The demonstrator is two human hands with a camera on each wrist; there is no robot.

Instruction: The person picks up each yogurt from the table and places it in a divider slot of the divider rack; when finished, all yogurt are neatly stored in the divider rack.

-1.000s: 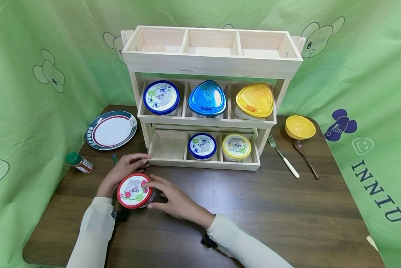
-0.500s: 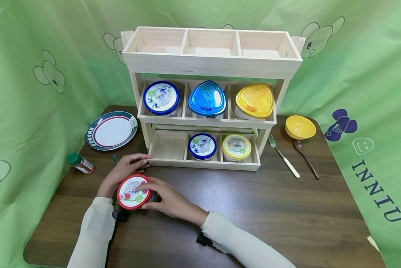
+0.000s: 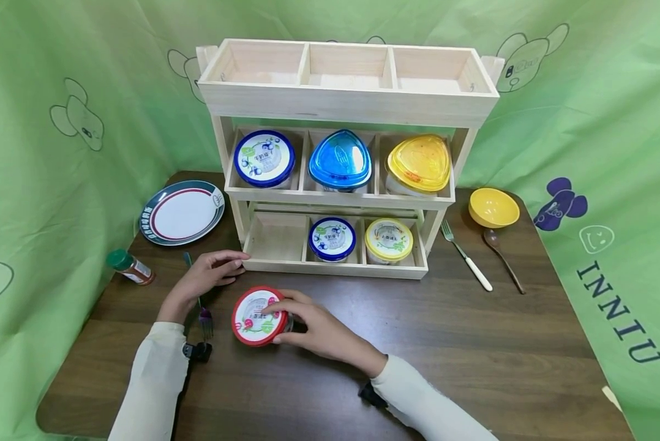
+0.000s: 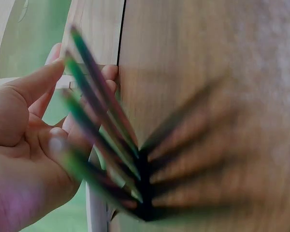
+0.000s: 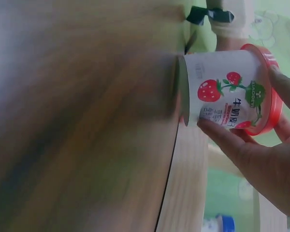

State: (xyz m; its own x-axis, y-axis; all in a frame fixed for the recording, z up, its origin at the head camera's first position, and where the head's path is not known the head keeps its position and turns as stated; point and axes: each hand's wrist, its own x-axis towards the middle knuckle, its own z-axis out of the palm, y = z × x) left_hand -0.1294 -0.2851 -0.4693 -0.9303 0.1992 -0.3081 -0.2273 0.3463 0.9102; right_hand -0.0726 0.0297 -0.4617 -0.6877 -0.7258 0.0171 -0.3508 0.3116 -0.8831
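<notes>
Right hand (image 3: 319, 327) fingers grip the upright red-lidded cup (image 3: 258, 316) on the surface; left hand (image 3: 206, 278), relaxed and holding nothing, rests just left.

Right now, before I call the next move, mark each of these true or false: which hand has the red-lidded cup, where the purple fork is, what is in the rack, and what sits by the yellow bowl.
1. The right hand grips the red-lidded cup. True.
2. The left hand also holds that cup. False: it rests on the table, apart from the cup.
3. A fork with purple tines lies by the left wrist. True.
4. The rack's top tier is full. False: all three compartments are empty.
5. The spoon lies inside the yellow bowl. False: it lies on the table.
</notes>
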